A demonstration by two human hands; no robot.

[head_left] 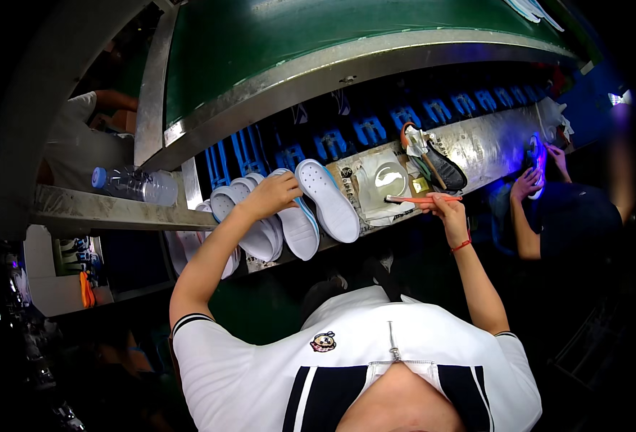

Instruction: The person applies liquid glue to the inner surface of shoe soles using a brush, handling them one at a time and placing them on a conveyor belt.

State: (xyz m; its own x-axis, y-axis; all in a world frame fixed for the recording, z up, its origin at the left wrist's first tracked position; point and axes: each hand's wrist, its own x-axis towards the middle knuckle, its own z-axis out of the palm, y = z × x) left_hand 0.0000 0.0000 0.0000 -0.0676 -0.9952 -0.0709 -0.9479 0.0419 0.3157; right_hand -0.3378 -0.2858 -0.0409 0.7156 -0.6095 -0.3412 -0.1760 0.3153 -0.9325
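My left hand [271, 196] grips the upper end of a white shoe sole [301, 234] with a blue edge, its fingers curled over the rim. Beside it on the right lies another white sole [330, 205] with small round holes at its far end. Several more white soles [255, 234] lean in a row under and left of my left hand. My right hand [444, 207] pinches a thin brush [413, 200] with a red handle. The brush tip points left, at the near edge of a round pale dish [391, 180]; whether it touches the dish I cannot tell.
Right of the dish lie a dark shoe sole [444, 171] and a small yellowish container [421, 186]. Blue racks [370, 130] line the back beneath a green conveyor [318, 32]. A plastic bottle [134, 185] lies at left. At right, another person's hands [525, 184] hold a shoe.
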